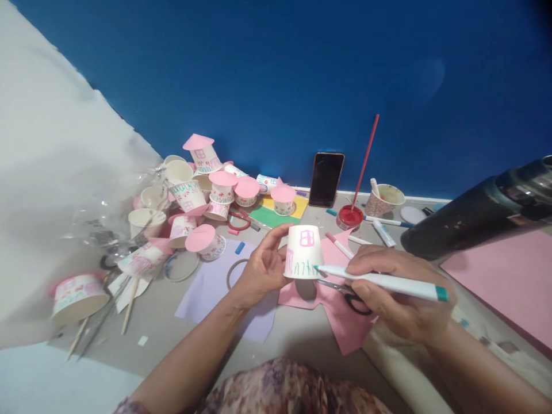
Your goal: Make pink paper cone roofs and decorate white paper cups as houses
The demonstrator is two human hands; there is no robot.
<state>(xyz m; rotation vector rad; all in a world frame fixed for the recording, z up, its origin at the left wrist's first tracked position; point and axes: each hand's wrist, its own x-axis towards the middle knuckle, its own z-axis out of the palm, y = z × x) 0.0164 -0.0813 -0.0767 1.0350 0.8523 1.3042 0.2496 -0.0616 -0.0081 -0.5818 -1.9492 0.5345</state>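
Note:
My left hand (261,267) grips a white paper cup (311,250) turned upside down, its thumb and fingers at the cup's left side. The cup carries a pink drawn window, a pink door shape at the left and green grass-like strokes along the lower rim. In my right hand (401,287) is a white marker (388,280) with a green end, held like a pen. Its green tip touches or nearly touches the cup near the lower right rim. Under the hands lie cut pink paper (345,325) and black-handled scissors (357,303).
Several decorated cups with pink paper roofs (200,238) are heaped at the left. A phone (326,179) leans on the blue wall beside a red paint pot (350,217) with a stick. A dark flask (470,210) and pink sheet (509,282) are right; lilac paper (202,299) lies left.

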